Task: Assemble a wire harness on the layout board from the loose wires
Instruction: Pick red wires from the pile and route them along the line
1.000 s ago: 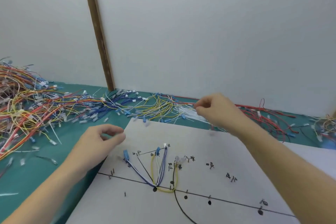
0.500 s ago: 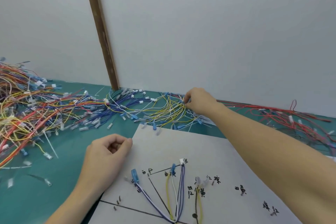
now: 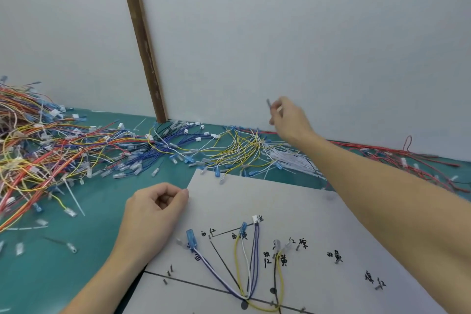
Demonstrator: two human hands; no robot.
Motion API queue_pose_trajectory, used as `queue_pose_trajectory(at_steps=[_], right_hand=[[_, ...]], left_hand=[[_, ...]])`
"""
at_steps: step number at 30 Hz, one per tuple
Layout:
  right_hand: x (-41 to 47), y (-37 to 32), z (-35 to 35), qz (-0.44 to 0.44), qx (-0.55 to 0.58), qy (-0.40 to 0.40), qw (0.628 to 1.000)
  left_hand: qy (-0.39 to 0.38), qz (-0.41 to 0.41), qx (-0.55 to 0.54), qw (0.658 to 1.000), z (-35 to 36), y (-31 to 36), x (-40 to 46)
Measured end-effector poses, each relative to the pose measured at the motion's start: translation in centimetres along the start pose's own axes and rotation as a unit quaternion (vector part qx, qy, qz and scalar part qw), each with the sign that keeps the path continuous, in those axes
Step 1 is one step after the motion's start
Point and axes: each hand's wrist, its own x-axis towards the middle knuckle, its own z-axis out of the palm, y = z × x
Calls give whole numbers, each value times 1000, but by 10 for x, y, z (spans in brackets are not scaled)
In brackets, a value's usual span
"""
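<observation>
Right hand is hovering raised above the back of the green surface, in front of the white wall. Its grip is closing on a thin white wire, with a small grey terminal sticking up past the fingertips; motion blur is hiding how far the wire is trailing down.

Left hand is resting at the left edge of the white board, fingers curling loosely toward the thumb; grip is holding nothing that is showing.

On the board, several wires are already lying along the drawn black lines: a blue connector with purple and white leads, a second blue connector, a white plug, and a yellow loop meeting near the lower black dot. Handwritten labels and small pins are marking the branch ends.

Loose wires are lying along the back of the surface: a mixed orange, red and yellow heap at far left, blue wires by the brown post, yellow wires next, a white bundle just under the right forearm, red wires to the right.
</observation>
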Motion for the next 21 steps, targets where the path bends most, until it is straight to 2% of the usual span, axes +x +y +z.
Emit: queue_pose_trajectory(at_steps=[2, 4, 6, 8, 10, 12, 14, 15, 16, 18, 20, 21], right_hand=[[10, -17, -24, 15, 133, 131, 982], [24, -39, -62, 35, 289, 238, 926], [34, -63, -111, 18, 377, 317, 870], [33, -89, -153, -58, 342, 386, 855], [17, -116, -176, -158, 225, 420, 865], [-12, -145, -178, -301, 107, 366, 874], [-50, -169, -160, -443, 36, 223, 868], [-71, -176, -145, -479, 10, 131, 868], [-93, -179, -127, -484, -15, 45, 874], [-132, -169, -85, -432, -48, -90, 896], [-163, -153, -49, -380, -50, -178, 906], [-172, -145, -37, -366, -41, -196, 909]], left_hand=[[1, 6, 4, 1000, 0, 0, 0], [-1, 8, 10, 1000, 0, 0, 1], [-4, 8, 13, 1000, 0, 0, 0], [-2, 4, 8, 1000, 0, 2, -1], [5, 9, -1, 1000, 1, 3, -1], [19, 26, -36, 999, -1, 7, -3], [12, 58, -84, 995, -3, 15, -8], [-3, 74, -115, 991, -4, 19, -11], [-17, 88, -146, 985, -4, 22, -13], [-37, 111, -200, 973, -6, 26, -16], [-26, 117, -228, 966, -10, 27, -18], [-27, 115, -227, 967, -12, 27, -18]])
